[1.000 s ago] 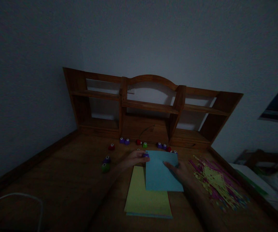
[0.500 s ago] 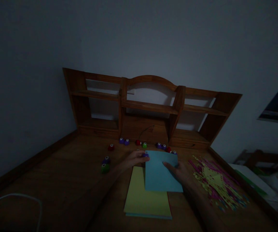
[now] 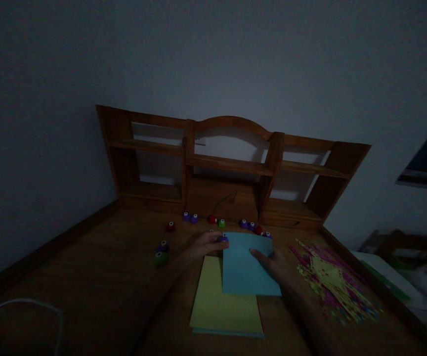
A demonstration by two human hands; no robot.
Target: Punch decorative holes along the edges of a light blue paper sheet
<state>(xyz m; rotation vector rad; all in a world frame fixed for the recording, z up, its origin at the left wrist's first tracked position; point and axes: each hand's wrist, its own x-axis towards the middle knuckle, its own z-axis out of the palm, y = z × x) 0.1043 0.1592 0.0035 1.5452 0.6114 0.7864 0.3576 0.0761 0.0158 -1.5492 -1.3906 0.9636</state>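
My left hand [image 3: 203, 244] is closed round a small purple craft punch [image 3: 223, 239], which sits at the upper left corner of a light blue sheet of paper [image 3: 246, 273]. The sheet's right side is pinched by my right hand [image 3: 276, 266], thumb on top and the other fingers hidden beneath. Below the sheet, partly covered by it, lies a stack of coloured paper [image 3: 225, 312] with yellow uppermost and a blue edge showing. Whether the punch's jaw is pressed down cannot be made out in the dim light.
Other small punches stand about: a red one [image 3: 170, 227], a green one [image 3: 160, 259], and several along the wooden shelf unit [image 3: 230, 160]. At right lies a heap of yellow and pink paper strips [image 3: 328, 277]. A white cable [image 3: 31, 300] curves at lower left.
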